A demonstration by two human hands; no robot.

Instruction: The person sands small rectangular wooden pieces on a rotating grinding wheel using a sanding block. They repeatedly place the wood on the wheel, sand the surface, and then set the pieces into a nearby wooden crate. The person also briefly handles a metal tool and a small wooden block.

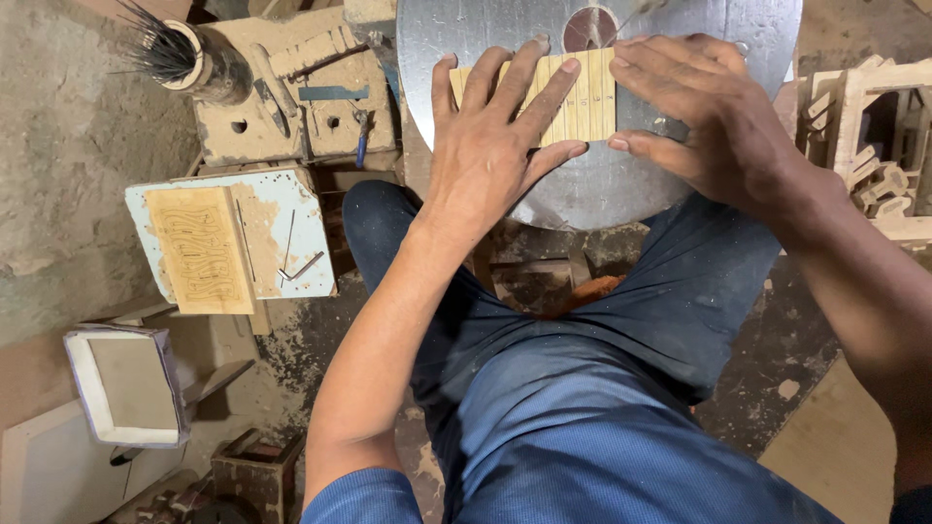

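Wooden strips (573, 97) lie side by side on the metal disc (602, 184), top centre. Left hand (490, 146) presses them, fingers spread; right hand (704, 116), fingers together, steadies their right edge. Strips look aligned already.

wooden slat panel (582, 97) on round metal table (602, 184)
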